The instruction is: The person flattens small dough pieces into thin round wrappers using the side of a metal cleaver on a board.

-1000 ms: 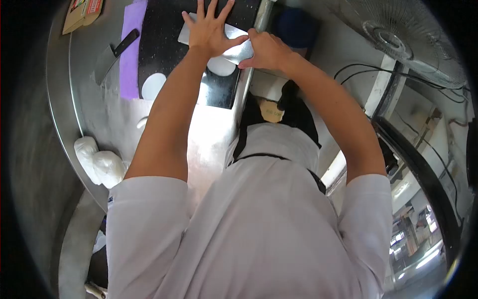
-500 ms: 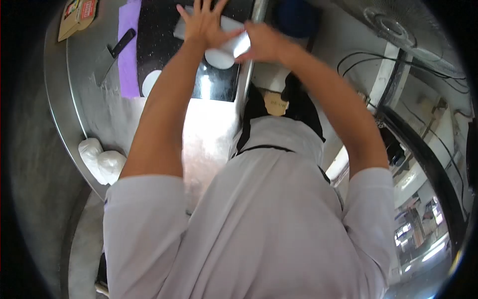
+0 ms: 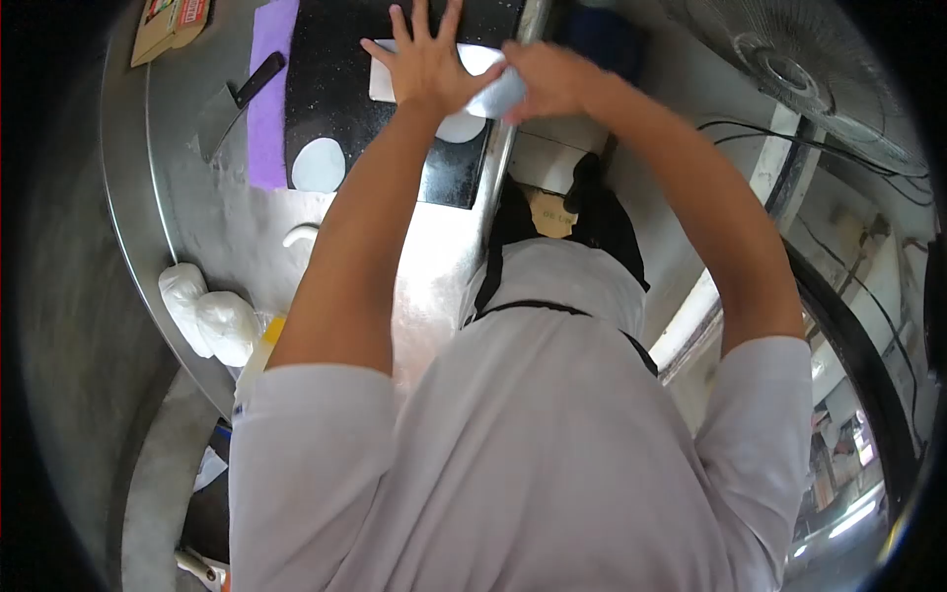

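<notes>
My left hand (image 3: 426,67) lies with fingers spread on a wide, flat, shiny metal blade (image 3: 381,81), which rests over a black board (image 3: 330,59). The blade looks like a cleaver's. At its right end my right hand (image 3: 547,79) is closed around it; the handle is hidden and the fingers are slightly blurred. A thin white round, like flattened dough (image 3: 461,127), shows partly from under the blade and my left wrist. Another white round (image 3: 319,165) lies at the board's near left corner.
A purple cloth (image 3: 269,109) lies along the board's left edge, beside a black-handled cleaver (image 3: 229,107). A curved white piece (image 3: 300,234), white plastic bags (image 3: 225,328) and a cardboard box (image 3: 170,30) are on the metal table (image 3: 182,212). A fan (image 3: 789,74) stands right.
The view has shifted, so the table sits farther right in it. The curved white piece and a yellow item now show beside my left arm. Both hands keep their places on the blade.
</notes>
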Action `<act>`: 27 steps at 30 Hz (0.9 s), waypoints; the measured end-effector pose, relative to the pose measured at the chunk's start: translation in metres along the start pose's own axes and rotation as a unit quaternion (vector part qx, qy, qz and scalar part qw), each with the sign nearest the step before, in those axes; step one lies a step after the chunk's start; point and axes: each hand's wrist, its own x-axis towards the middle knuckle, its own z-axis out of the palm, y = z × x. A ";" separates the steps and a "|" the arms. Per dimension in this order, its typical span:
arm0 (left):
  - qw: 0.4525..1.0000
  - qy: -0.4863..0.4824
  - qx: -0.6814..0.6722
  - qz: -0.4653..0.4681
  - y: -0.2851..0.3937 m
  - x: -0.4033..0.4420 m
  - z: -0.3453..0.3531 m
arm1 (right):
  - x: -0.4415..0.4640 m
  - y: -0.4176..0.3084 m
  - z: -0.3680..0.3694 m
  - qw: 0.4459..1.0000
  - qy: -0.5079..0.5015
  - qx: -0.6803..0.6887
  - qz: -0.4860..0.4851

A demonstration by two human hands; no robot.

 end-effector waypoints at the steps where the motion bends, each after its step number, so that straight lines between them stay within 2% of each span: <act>1: 0.999 -0.034 -0.004 0.021 -0.002 -0.006 0.000 | -0.009 -0.007 0.006 0.998 -0.026 0.039 0.029; 2: 0.997 -0.037 0.016 0.059 -0.004 -0.015 0.005 | -0.018 -0.006 0.024 0.998 -0.023 0.040 0.050; 3: 0.989 0.084 -0.057 0.111 -0.016 -0.024 0.046 | -0.024 -0.010 0.027 0.998 -0.025 0.043 0.050; 4: 0.988 0.079 -0.059 0.115 -0.013 -0.014 0.047 | -0.027 -0.011 0.021 0.996 -0.019 0.052 0.070; 5: 0.989 0.073 -0.060 0.114 -0.010 -0.011 0.046 | -0.027 -0.007 0.017 0.994 -0.019 0.063 0.088; 7: 0.993 0.065 -0.053 0.084 -0.006 -0.005 0.039 | -0.013 0.010 0.013 0.995 -0.015 0.080 0.064; 8: 0.995 0.070 -0.044 0.058 -0.005 0.004 0.034 | -0.004 0.014 0.001 0.999 0.000 0.044 0.024; 10: 0.993 0.109 -0.034 0.037 -0.013 0.010 0.047 | 0.007 0.014 -0.021 1.000 0.020 -0.003 -0.015; 11: 0.990 0.138 -0.023 0.015 -0.016 0.016 0.047 | 0.019 0.012 -0.030 1.000 -0.018 -0.021 -0.005; 12: 0.994 0.111 -0.001 0.013 -0.019 0.020 0.047 | 0.022 0.008 -0.035 0.998 -0.057 -0.035 0.006; 15: 0.994 0.086 -0.009 0.063 -0.026 0.012 0.047 | 0.016 0.010 -0.010 0.999 -0.041 0.031 -0.015; 16: 0.997 0.048 -0.016 0.066 -0.024 0.002 0.049 | 0.002 0.008 -0.006 0.996 -0.066 0.061 0.011; 19: 0.998 0.020 -0.019 0.061 -0.009 -0.004 0.045 | -0.008 0.003 -0.005 0.990 -0.102 0.067 0.071; 21: 0.998 0.020 -0.021 0.057 -0.013 -0.001 0.044 | 0.001 0.006 -0.005 0.992 -0.080 0.074 0.065; 24: 0.994 0.110 -0.019 -0.009 -0.012 0.016 0.044 | 0.026 0.018 -0.031 0.998 -0.045 -0.026 -0.028; 27: 0.992 0.122 -0.033 0.021 -0.020 0.028 0.042 | 0.034 0.014 -0.033 0.999 -0.036 -0.036 0.003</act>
